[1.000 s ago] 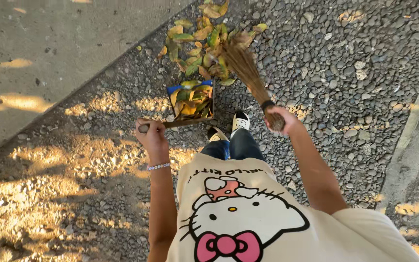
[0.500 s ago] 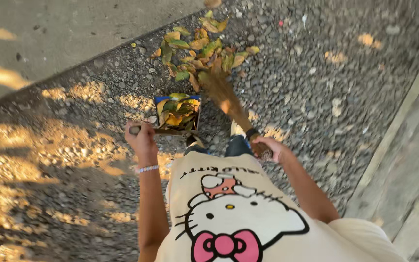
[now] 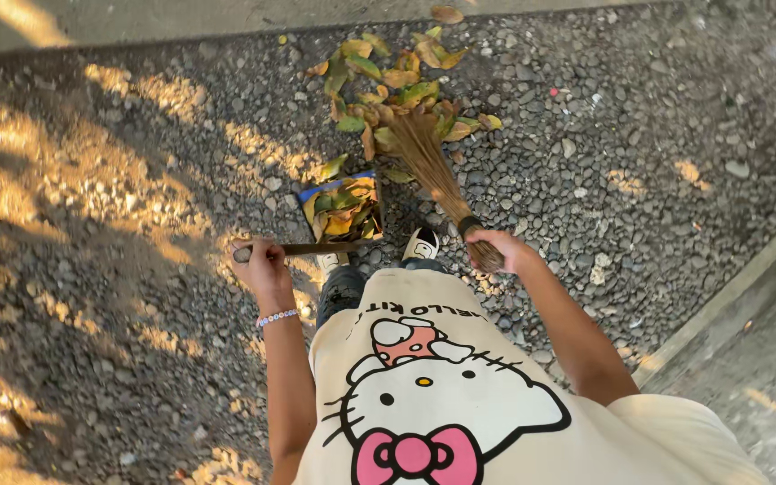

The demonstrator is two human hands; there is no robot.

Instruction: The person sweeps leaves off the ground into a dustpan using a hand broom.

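Twig broom (image 3: 431, 171) is held w/ long axis slanting from lower right up to upper left, bristles fanned into the leaf pile (image 3: 392, 85) on the gravel (image 3: 630, 135). Its bound handle end is gripped in the right hand (image 3: 500, 251), fingers wrapped tight. Dustpan (image 3: 341, 208), partly filled w/ leaves, is laid just left of the broom, mouth twd the pile; its stick handle (image 3: 303, 249) runs approx. horizontal and is clasped in the closed left hand (image 3: 260, 262). Shoe (image 3: 420, 244) is seen btwn the hands.

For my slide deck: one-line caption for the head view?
Right hand sweeps leaves with a twig broom toward the left hand's dustpan on gravel.
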